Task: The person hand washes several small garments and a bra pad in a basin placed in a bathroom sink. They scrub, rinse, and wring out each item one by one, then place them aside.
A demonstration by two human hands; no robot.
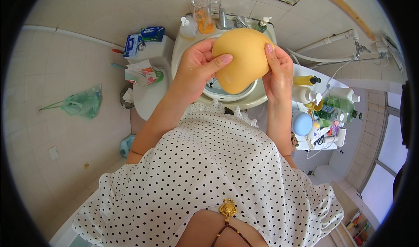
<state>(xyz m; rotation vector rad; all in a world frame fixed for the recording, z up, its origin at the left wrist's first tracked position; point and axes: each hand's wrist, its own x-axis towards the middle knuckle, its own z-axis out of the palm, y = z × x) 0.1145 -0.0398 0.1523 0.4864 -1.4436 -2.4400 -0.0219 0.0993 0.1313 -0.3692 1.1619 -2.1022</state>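
Between my two hands I hold a smooth yellow foam pad (242,62), rounded and curved like a moulded cup. My left hand (203,67) pinches its left edge, thumb on the near face and fingers behind. On the other side, my right hand (278,63) grips the upper right edge the same way, its thumb pressing a small fold. The pad is held above a white plastic basin (226,98), which sits in the washbasin (178,55). Most of the basin's inside is hidden behind the pad and my hands.
Behind the sink are a chrome faucet (222,19), a pump bottle (189,27), a glass mug (201,6) and a green pump bottle (263,23). At left stands a toilet (147,98) with packets on it. Bottles and a hair dryer (338,137) crowd the white surface at right.
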